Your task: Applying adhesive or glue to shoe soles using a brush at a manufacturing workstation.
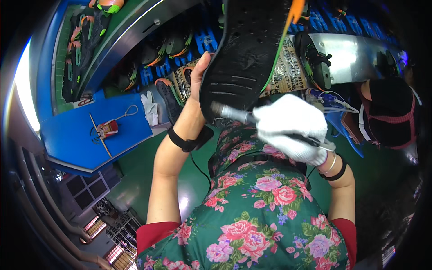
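Factory line running across the top of the head view: a steel conveyor (355, 54) is carrying black shoes with orange and green trim past blue racks. Green floor below, a blue table (85, 135) at left with a small red tool (108, 129) and a spare white glove (150, 107) beside it. Another person in a dark cap (390, 112) is sitting at right.

I am watching the left hand (196, 96), bare, holding up a black sole (245, 58) by its lower left edge. Thumb is lying along the rim; the other fingers are hidden behind, so I judge it clamped on the edge but cannot see the full wrap. Tread side is facing the camera, probably tilted up so the working face is catching light and staying clear of the floral apron (261, 211).

The right hand (290, 128), in a white glove, is closed around a pen-like tool (234, 113), with a thin hose trailing off to the right. The tool's metal tip is touching or just at the sole's bottom edge, directly right of the left thumb, so the sole is sitting above and between both hands.
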### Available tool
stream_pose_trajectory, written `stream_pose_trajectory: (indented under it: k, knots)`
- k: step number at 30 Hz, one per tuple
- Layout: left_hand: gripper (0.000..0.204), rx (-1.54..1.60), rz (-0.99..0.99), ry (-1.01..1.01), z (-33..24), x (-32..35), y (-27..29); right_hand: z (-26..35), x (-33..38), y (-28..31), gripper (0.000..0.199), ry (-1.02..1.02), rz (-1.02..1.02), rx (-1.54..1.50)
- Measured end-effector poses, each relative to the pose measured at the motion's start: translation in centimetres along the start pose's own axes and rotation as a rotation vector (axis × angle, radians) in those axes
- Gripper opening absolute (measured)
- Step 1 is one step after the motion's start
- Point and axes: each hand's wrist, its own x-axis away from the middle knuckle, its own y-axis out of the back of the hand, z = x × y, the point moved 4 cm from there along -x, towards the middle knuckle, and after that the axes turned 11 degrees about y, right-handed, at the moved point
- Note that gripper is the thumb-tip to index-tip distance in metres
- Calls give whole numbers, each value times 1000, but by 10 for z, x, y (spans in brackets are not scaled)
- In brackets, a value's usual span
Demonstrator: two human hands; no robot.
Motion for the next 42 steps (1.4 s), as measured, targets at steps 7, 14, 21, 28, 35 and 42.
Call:
stream_pose_trajectory:
  k: [7,14,21,28,35,42]
  knots:
    - [102,192,132,-125,10,-13,4,-12,6,-7,19,-244,-167,-83]
    - [90,226,49,-152,21,-12,4,-25,5,16,18,-429,-113,-209]
    - [86,398,58,52,64,-2,13,-46,-48,78,22,191,-28,635]
    - [91,465,-107,-175,49,3,21,-2,-2,-11,23,81,327,377]
    - [83,280,-34,-225,36,2,29,-28,-2,-10,13,-125,168,74]
    - [82,334,-29,-283,35,22,78,-48,27,0,19,-728,-266,-658]
